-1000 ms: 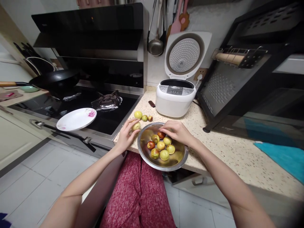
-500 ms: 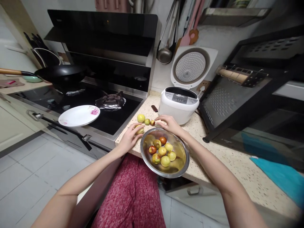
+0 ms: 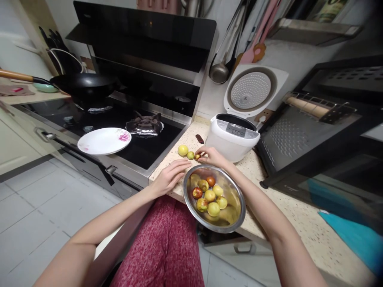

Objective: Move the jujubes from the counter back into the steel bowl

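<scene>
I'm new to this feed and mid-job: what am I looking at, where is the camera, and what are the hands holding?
There is no machine here, just a person's two bare hands, filmed by a camera worn on the head and looking down at a kitchen counter. A metal bowl of small fruit sits at its edge. Three loose fruit lie near a rice cooker. The right hand has its fingers on the reddish fruit. The left hand lies palm down; anything under it is hidden.
</scene>
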`<state>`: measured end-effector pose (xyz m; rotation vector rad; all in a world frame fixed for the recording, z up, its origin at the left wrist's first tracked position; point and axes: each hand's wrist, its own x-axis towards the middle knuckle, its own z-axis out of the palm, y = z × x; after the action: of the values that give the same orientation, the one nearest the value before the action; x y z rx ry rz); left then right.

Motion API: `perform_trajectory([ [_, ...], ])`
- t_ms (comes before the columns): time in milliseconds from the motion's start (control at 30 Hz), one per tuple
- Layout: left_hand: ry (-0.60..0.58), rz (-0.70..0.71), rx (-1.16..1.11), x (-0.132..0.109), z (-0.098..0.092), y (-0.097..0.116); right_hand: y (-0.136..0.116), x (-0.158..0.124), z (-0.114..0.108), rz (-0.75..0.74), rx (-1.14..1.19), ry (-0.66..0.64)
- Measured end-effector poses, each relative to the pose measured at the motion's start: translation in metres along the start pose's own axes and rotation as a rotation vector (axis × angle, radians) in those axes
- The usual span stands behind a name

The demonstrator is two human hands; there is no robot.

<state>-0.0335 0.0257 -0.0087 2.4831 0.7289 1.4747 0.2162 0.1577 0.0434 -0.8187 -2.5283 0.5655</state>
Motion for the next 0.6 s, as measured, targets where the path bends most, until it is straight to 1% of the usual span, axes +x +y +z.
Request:
perform_trajectory([
  [100, -0.134, 0.194, 0.006, -0.002, -0.004, 0.0, -0.002, -0.003, -0.003, 0.011, 0.021, 0.04],
  [167, -0.211, 0.269, 0.01, -0.002, -0.005, -0.001, -0.006, -0.008, -0.009, 0.002, 0.038, 0.12],
  [267, -0.253, 0.303, 0.009, -0.003, -0.005, -0.003, -0.024, -0.025, -0.021, -0.041, 0.055, 0.253],
  [333, -0.257, 0.308, 0.013, -0.004, -0.004, -0.004, -0.043, -0.041, -0.024, -0.069, 0.049, 0.287],
  [400, -0.258, 0.309, 0.022, -0.005, -0.004, -0.005, -0.062, -0.058, -0.021, -0.087, 0.06, 0.255],
  [467, -0.252, 0.314, 0.029, -0.006, -0.003, -0.006, -0.077, -0.072, -0.014, -0.105, 0.087, 0.194],
  [533, -0.243, 0.318, 0.033, -0.006, -0.002, -0.006, -0.084, -0.082, -0.005, -0.11, 0.118, 0.142],
  [600, -0.236, 0.317, 0.032, -0.007, -0.002, -0.006, -0.085, -0.087, 0.003, -0.106, 0.127, 0.12],
])
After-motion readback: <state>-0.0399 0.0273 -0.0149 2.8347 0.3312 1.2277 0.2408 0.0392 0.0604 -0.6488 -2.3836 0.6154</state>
